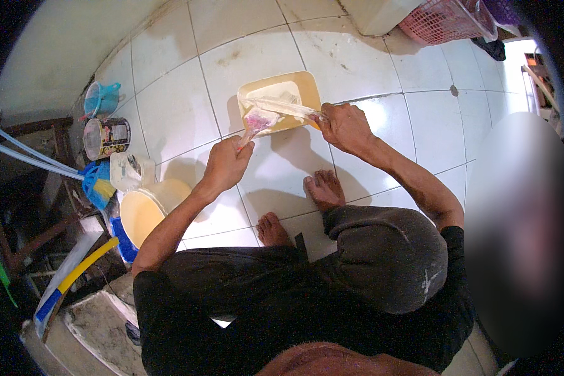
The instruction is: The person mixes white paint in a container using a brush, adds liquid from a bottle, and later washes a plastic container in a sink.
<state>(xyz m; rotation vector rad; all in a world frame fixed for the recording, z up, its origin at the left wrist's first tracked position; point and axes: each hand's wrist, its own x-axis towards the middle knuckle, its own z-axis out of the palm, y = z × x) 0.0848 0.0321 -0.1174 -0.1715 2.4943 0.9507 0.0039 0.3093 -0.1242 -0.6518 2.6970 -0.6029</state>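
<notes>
My left hand (pixel 225 166) grips the handle of a paintbrush (pixel 259 120) whose pinkish bristles are smeared with cream paint. The brush head rests at the near edge of a yellow rectangular tray (pixel 311 86) holding cream paint on the tiled floor. My right hand (pixel 343 125) holds one end of a long flat stick (pixel 281 106) coated in cream paint. The stick lies across the tray, just above the bristles and touching them. Both hands meet at the tray's front edge. I am squatting, with my bare feet (pixel 323 188) just behind the tray.
To the left stand a cream bucket (pixel 143 215), a white jug (pixel 129 170), an open paint can (pixel 106 138) and a blue cup (pixel 101 98). A pink basket (pixel 443 22) sits at the far right. Pale hoses (pixel 25 156) and a yellow-and-blue tool (pixel 75 276) lie at the left.
</notes>
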